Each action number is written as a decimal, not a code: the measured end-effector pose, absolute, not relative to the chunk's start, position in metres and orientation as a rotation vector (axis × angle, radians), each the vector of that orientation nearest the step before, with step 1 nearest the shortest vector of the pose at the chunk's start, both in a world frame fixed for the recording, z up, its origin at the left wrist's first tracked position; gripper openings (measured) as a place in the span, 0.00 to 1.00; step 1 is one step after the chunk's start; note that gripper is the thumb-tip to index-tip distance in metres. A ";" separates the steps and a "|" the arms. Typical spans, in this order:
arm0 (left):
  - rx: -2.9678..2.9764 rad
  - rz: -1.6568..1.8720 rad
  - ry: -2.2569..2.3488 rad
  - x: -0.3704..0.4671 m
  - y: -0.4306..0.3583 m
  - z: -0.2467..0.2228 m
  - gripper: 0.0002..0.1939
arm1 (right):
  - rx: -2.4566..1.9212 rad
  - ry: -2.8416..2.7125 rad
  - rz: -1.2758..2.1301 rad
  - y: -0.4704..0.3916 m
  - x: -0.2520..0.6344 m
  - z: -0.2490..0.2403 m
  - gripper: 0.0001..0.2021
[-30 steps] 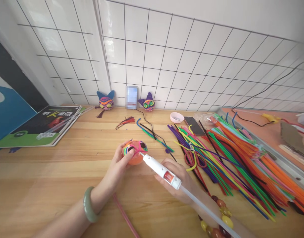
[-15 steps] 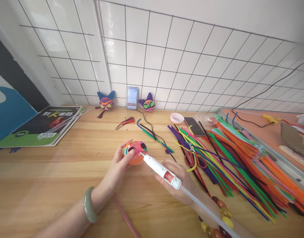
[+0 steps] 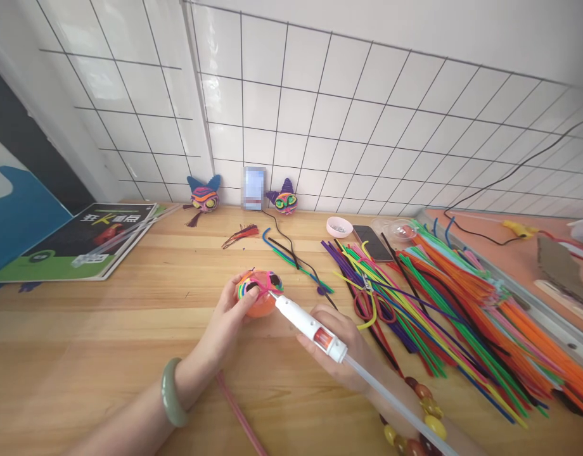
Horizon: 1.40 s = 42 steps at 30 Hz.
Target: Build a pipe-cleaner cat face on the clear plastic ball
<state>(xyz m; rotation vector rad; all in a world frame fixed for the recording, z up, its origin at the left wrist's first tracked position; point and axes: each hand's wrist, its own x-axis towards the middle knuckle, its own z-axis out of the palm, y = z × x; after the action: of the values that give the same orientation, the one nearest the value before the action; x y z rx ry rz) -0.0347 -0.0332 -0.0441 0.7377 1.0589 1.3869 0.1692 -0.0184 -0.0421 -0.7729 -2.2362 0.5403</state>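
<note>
My left hand (image 3: 234, 305) pinches the left edge of a round orange mask-like ornament (image 3: 263, 307), its thumb on the front. Coloured strips curl around two dark eye patches on the ornament, with pink lines between them. My right hand (image 3: 336, 345) is wrapped round a white hot glue gun (image 3: 301, 322), whose metal tip touches or nearly touches the ornament's middle. A long clear glue stick (image 3: 391, 402) runs out of the gun's back end. Below my hands lies a pink pipe cleaner (image 3: 239, 411) on the wooden table (image 3: 130, 342).
Many coloured pipe cleaners (image 3: 443, 316) spread over the right side, with red-handled scissors (image 3: 365, 303) among them. Behind stand a pink bowl (image 3: 339, 227), a dark phone (image 3: 373, 243), a lit phone (image 3: 254, 189) and two finished cat faces (image 3: 205, 195). Magazines (image 3: 77, 244) lie at left.
</note>
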 end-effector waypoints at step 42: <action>0.699 1.423 1.054 -0.034 -0.033 -0.048 0.25 | -0.758 -2.219 0.578 -0.021 0.167 -0.043 0.06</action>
<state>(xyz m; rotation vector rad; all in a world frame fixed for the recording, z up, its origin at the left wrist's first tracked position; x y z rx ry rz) -0.0336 -0.0333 -0.0481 0.6994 1.0538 1.4227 0.1675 -0.0209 -0.0431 -0.7585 -2.2188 0.5776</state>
